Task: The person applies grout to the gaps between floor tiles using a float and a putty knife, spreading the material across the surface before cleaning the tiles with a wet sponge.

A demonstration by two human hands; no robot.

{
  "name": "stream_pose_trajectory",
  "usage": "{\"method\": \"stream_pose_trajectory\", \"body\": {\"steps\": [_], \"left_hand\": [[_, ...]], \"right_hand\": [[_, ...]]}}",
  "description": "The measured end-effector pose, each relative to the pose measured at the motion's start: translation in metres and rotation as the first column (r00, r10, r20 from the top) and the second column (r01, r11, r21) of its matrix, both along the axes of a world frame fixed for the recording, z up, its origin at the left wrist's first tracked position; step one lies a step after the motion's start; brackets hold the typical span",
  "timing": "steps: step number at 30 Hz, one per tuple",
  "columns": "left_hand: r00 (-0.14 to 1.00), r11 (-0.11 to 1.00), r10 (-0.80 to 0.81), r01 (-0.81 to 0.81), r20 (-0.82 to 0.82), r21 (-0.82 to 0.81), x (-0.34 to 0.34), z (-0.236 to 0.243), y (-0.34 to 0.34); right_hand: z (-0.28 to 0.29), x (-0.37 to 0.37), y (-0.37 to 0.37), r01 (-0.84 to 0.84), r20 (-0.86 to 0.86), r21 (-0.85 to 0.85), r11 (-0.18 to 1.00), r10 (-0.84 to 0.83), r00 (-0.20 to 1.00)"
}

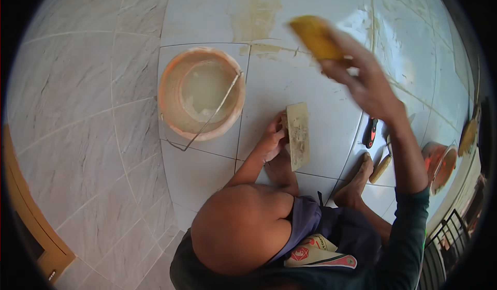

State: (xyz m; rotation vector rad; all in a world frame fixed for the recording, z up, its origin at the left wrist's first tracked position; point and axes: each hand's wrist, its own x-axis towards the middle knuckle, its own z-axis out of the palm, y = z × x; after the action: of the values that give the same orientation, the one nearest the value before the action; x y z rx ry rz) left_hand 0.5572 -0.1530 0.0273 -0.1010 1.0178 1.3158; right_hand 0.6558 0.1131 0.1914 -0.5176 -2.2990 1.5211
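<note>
My left hand is closed on a trowel with a rectangular plate, its handle side hidden by the fingers. Pale yellowish paste smears the plate's upturned face. Raised over the far tiles, my right hand grips a flat yellow piece. Motion blurs it, so I cannot tell whether it is a sponge or a spreader. Left of the trowel stands an orange bucket with cloudy water inside. Its wire handle leans over the rim.
Yellowish smears mark the far pale tiles. A red-and-black handled tool and a wooden-handled tool lie by my right foot. Farther right is a second orange bucket. Grey veined tiles cover the left side.
</note>
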Motion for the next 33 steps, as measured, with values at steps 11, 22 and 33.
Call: {"method": "stream_pose_trajectory", "body": {"steps": [11,22,33], "left_hand": [[0.946,0.95,0.313,-0.309,0.083,-0.054,0.014,-0.021,-0.061],[0.971,0.969,0.239,-0.238,-0.006,0.064,-0.002,-0.075,-0.086],[0.994,0.988,0.111,-0.109,-0.011,0.107,0.037,-0.111,-0.027]], "right_hand": [[-0.051,-0.2,-0.175,-0.431,0.49,0.708,0.559,0.049,0.87],[-0.14,-0.265,-0.174,-0.618,0.416,0.299,0.727,0.483,0.77],[-0.092,0.029,-0.017,-0.289,0.316,-0.175,0.941,0.332,0.889]]}}
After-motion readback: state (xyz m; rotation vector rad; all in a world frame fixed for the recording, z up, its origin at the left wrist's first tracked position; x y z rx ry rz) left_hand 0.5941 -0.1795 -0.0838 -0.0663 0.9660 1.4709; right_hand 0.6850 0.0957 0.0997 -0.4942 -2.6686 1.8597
